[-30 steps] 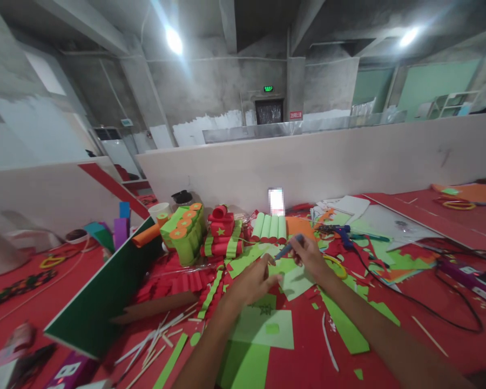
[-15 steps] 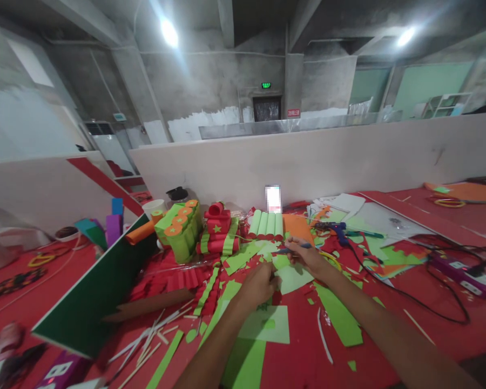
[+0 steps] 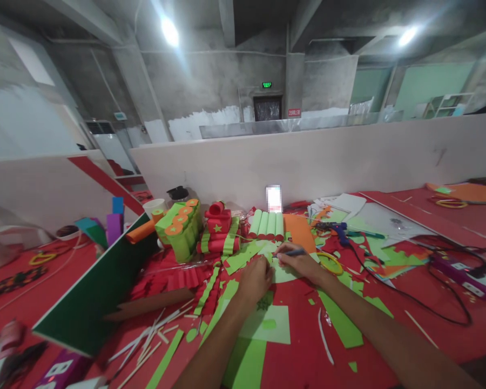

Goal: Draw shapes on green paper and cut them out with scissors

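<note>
My right hand (image 3: 296, 261) is closed around a dark pen (image 3: 294, 252), its tip slanting down to the left over a pale green sheet (image 3: 285, 274). Close beside it, my left hand (image 3: 256, 278) is curled shut at the sheet's left edge; what its fingers pinch is hidden. Below my left wrist lies another pale green sheet (image 3: 277, 327) with a dark star-like drawing. Green scraps surround both hands. Behind them stand pale green rolls (image 3: 267, 224) with red ends, and to the left a red rolled model (image 3: 218, 232) with green bands.
Yellow-handled scissors (image 3: 331, 263) and a blue glue gun (image 3: 340, 232) with a black cord lie to the right. A purple power strip (image 3: 465, 275) sits farther right. At left are a dark green board (image 3: 93, 292), a green-and-orange model (image 3: 180, 229) and thin sticks (image 3: 149, 335).
My right hand has moved slightly left and down, bringing the pen closer to my left hand. The left hand has shifted a little, and the pale sheet under them has turned.
</note>
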Demonstrator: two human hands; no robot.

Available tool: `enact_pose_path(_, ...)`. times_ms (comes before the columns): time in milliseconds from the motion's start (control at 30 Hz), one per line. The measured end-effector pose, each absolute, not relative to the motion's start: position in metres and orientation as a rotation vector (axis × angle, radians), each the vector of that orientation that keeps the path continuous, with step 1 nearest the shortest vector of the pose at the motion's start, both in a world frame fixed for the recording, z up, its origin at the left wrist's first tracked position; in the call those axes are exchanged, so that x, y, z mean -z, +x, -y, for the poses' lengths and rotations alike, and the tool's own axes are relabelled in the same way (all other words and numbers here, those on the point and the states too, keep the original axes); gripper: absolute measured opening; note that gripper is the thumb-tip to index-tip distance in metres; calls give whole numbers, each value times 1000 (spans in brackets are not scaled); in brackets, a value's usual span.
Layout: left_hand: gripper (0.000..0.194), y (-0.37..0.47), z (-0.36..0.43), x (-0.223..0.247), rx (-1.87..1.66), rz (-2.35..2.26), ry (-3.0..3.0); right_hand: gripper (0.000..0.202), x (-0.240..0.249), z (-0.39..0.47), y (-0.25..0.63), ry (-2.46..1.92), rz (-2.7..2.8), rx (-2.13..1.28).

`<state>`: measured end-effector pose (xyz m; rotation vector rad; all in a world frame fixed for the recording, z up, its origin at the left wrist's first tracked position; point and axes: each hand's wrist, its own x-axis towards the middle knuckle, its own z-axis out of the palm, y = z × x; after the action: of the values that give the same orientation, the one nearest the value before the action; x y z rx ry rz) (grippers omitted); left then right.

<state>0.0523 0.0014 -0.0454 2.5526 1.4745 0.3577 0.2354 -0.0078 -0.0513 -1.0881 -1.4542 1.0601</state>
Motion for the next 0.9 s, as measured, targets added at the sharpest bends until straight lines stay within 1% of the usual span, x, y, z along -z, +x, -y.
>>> enact_pose_path(133,19,45,-3,37,-266,-1410,2628,20,59,2,235,-1172,1494,-996)
enact_pose_path(267,20,29,-7,21,-76,-1143,2750,18,60,2,234,-1193,1511,-953)
enact_pose_path(333,25,21,-9,14,-33,-975,2794,16,59,3,234,-1206,1535,-915)
enact_pose_path(400,32,16,-9,10,-8,-922,2823,14,58,4,233,-1221,1566,-871)
enact_pose_path(500,41,12,-7,7,20,-910,2853,13,57,6,233,-1239,1605,-829)
enact_pose_path(633,45,11,-4,3,36,-946,2845,13,59,7,233,-1281,1616,-790)
enact_pose_path(767,48,11,-2,0,41,-968,2818,11,61,8,232,-1345,1590,-767)
enact_pose_path(900,46,11,-3,-1,61,-963,2807,11,62,8,230,-1376,1602,-720)
